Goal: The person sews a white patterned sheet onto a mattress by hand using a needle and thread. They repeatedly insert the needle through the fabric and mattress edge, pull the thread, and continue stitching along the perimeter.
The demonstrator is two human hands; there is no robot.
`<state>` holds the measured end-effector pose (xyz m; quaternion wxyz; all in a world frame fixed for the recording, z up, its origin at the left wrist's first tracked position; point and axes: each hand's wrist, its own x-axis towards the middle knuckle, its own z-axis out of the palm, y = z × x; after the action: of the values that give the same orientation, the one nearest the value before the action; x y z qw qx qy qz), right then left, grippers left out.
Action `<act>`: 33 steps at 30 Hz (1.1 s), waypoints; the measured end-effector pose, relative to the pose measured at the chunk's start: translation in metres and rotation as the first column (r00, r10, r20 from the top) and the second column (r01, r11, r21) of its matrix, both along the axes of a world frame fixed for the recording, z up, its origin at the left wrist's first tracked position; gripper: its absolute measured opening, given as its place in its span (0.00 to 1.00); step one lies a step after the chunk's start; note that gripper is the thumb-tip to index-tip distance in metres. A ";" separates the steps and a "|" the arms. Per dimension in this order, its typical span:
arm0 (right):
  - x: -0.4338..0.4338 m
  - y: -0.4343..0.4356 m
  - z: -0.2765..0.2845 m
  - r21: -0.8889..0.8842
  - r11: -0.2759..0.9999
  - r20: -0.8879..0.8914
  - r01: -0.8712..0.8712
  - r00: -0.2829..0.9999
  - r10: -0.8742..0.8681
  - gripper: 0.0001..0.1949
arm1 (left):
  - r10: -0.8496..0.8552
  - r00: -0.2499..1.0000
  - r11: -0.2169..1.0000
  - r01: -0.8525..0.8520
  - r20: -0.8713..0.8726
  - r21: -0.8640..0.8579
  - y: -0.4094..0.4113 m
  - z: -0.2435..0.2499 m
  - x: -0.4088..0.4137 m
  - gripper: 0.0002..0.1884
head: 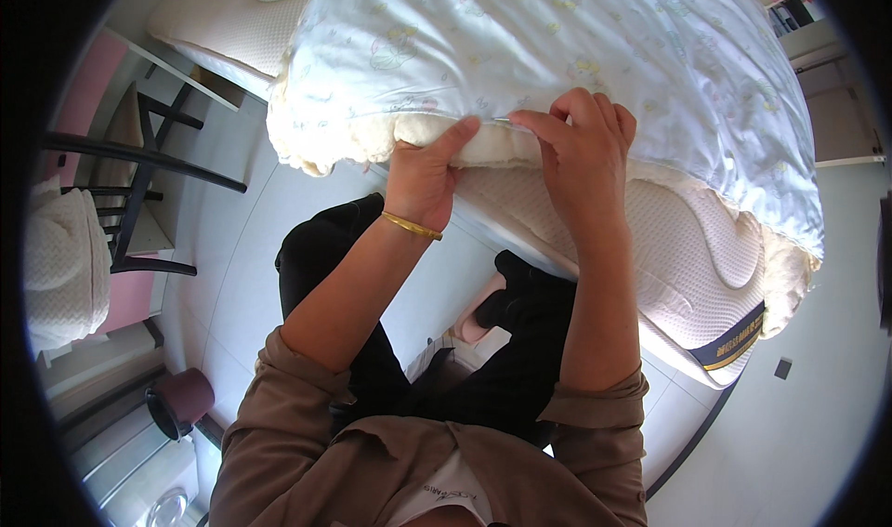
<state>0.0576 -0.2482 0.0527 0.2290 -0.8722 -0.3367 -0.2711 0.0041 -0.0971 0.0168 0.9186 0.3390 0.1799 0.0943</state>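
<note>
A light blue printed fabric cover (488, 46) lies over cream fleecy batting (362, 136) at the mattress edge. My left hand (428, 171) grips the edge of both layers, with its thumb on top and its fingers hidden underneath. Just to the right, my right hand (582, 136) pinches a thin, shiny needle (500, 118) between thumb and forefinger at the cover's edge. The needle's tip points left towards my left thumb. Whether thread runs from it cannot be told.
Below the bedding is a quilted mattress (683, 248) with a dark label. A black-framed chair (143, 171) stands left, near a folded white textile (66, 269). At lower left is a dark red bin (191, 394) on the tiled floor (237, 276). My knees are beneath my arms.
</note>
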 end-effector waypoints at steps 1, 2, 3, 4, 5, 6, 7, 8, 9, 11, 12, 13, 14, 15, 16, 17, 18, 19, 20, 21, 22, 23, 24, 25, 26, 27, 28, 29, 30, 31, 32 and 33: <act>0.000 0.001 0.000 0.001 1.000 0.001 -0.007 1.000 0.007 0.10 | -0.014 1.000 1.000 0.014 0.001 0.010 0.001 0.000 0.000 0.20; 0.000 0.002 0.000 0.000 1.000 0.007 -0.011 1.000 0.011 0.10 | -0.028 1.000 0.999 0.028 0.002 0.019 0.001 -0.001 0.000 0.22; 0.000 0.003 0.000 -0.001 1.000 0.013 -0.015 1.000 0.015 0.10 | -0.042 0.999 0.999 0.042 0.002 0.029 0.002 -0.001 -0.001 0.24; 0.000 0.003 0.000 -0.001 1.000 0.019 -0.019 1.000 0.019 0.10 | -0.023 1.000 1.000 0.023 0.004 0.020 0.002 -0.001 -0.001 0.22; 0.000 0.004 -0.001 0.000 1.000 0.016 -0.022 1.000 0.022 0.10 | -0.004 1.000 1.000 0.004 0.005 0.010 0.001 -0.001 0.000 0.20; 0.000 0.004 -0.001 0.001 1.000 0.013 -0.025 1.000 0.025 0.09 | 0.015 1.000 1.000 -0.015 0.007 0.000 0.000 0.000 0.000 0.18; 0.000 0.004 -0.002 0.003 1.000 0.010 -0.029 1.000 0.028 0.09 | 0.019 1.000 1.000 -0.019 0.008 0.008 -0.001 0.001 0.000 0.18; 0.001 0.005 -0.004 0.020 0.999 0.004 -0.045 0.999 0.044 0.09 | 0.022 1.000 1.000 -0.022 0.009 0.016 -0.001 0.002 0.000 0.18; 0.001 0.006 -0.006 0.038 0.997 -0.002 -0.060 0.998 0.060 0.08 | 0.025 1.000 0.999 -0.026 0.010 0.023 -0.001 0.002 -0.001 0.18; 0.002 0.010 -0.009 0.058 0.995 -0.004 -0.076 0.997 0.076 0.08 | 0.038 0.999 0.998 -0.040 0.031 0.054 -0.001 -0.002 0.000 0.18; 0.002 0.012 -0.010 0.062 0.995 -0.001 -0.076 0.997 0.076 0.07 | 0.045 0.998 0.996 -0.048 0.041 0.069 -0.001 -0.003 0.001 0.18; 0.001 0.014 -0.011 0.065 0.995 0.002 -0.077 0.997 0.077 0.07 | 0.050 0.998 0.996 -0.052 0.040 0.075 -0.001 -0.004 0.000 0.18; 0.001 0.014 -0.011 0.062 0.995 -0.003 -0.073 0.997 0.073 0.07 | 0.054 0.998 0.995 -0.057 0.039 0.082 -0.001 -0.003 0.000 0.18; 0.000 0.015 -0.010 0.060 0.996 -0.008 -0.070 0.997 0.070 0.07 | 0.060 0.998 0.994 -0.063 0.038 0.089 -0.001 -0.003 -0.001 0.18; 0.000 0.016 -0.010 0.058 0.996 -0.013 -0.067 0.998 0.068 0.07 | 0.065 0.997 0.993 -0.069 0.044 0.100 -0.001 -0.003 -0.001 0.18; 0.000 0.017 -0.011 0.057 0.996 -0.009 -0.066 0.998 0.067 0.07 | 0.071 0.996 0.991 -0.076 0.051 0.111 -0.001 -0.003 -0.001 0.18; 0.001 0.018 -0.012 0.056 0.996 -0.006 -0.064 0.998 0.064 0.07 | 0.074 0.996 0.989 -0.080 0.057 0.121 -0.001 -0.004 -0.001 0.18; 0.002 0.019 -0.014 0.055 0.997 -0.003 -0.061 0.998 0.061 0.06 | 0.062 0.997 0.989 -0.067 0.046 0.135 0.000 -0.004 -0.001 0.18; 0.002 0.019 -0.015 0.060 0.996 -0.002 -0.063 0.998 0.064 0.06 | 0.049 0.998 0.987 -0.054 0.034 0.149 0.001 -0.005 -0.001 0.18; 0.003 0.020 -0.017 0.065 0.996 0.001 -0.066 0.998 0.066 0.06 | 0.037 0.999 0.986 -0.040 0.024 0.162 0.002 -0.005 -0.001 0.18; 0.003 0.020 -0.017 0.069 0.995 0.003 -0.068 0.998 0.068 0.06 | 0.037 0.999 0.984 -0.040 0.022 0.171 0.003 -0.004 -0.001 0.18; 0.004 0.018 -0.017 0.071 0.995 -0.031 -0.069 0.997 0.072 0.07 | 0.036 0.999 0.983 -0.039 0.020 0.180 0.004 -0.003 -0.001 0.18; 0.004 0.017 -0.017 0.075 0.995 -0.065 -0.072 0.995 0.077 0.07 | 0.037 0.999 0.981 -0.040 0.020 0.191 0.005 -0.003 -0.002 0.18; 0.005 0.015 -0.017 0.078 0.994 -0.098 -0.075 0.992 0.082 0.07 | 0.040 0.999 0.982 -0.046 0.034 0.185 0.005 -0.003 -0.001 0.18; 0.003 0.014 -0.016 0.100 0.993 -0.143 -0.064 0.987 0.078 0.07 | 0.043 0.998 0.983 -0.051 0.048 0.178 0.005 -0.005 -0.001 0.18; 0.001 0.012 -0.014 0.122 0.991 -0.188 -0.055 0.979 0.077 0.07 | 0.048 0.997 0.983 -0.058 0.062 0.172 0.005 -0.006 -0.001 0.17; 0.000 0.011 -0.013 0.142 0.989 -0.233 -0.044 0.969 0.077 0.07 | 0.042 0.997 0.984 -0.053 0.063 0.172 0.006 -0.006 -0.001 0.18; 0.000 0.009 -0.012 0.148 0.988 -0.225 -0.051 0.971 0.084 0.08 | 0.037 0.997 0.984 -0.048 0.064 0.172 0.006 -0.006 -0.001 0.18; 0.001 0.006 -0.011 0.152 0.987 -0.216 -0.060 0.972 0.092 0.08 | 0.032 0.997 0.984 -0.043 0.065 0.172 0.007 -0.006 -0.002 0.18; 0.001 0.004 -0.010 0.157 0.985 -0.208 -0.068 0.973 0.100 0.09 | 0.019 0.998 0.983 -0.029 0.061 0.180 0.007 -0.006 -0.002 0.17; 0.001 0.003 -0.007 0.133 0.989 -0.202 -0.063 0.975 0.089 0.09 | 0.005 0.998 0.982 -0.016 0.057 0.188 0.008 -0.005 -0.003 0.17; -0.001 0.002 -0.004 0.109 0.992 -0.196 -0.057 0.978 0.078 0.10 | -0.009 0.999 0.981 -0.001 0.052 0.196 0.008 -0.005 -0.004 0.17</act>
<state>0.0571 -0.2464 0.0491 0.3152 -0.8701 -0.3271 -0.1912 0.0004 -0.0888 0.0121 0.8854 0.4253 0.1450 0.1187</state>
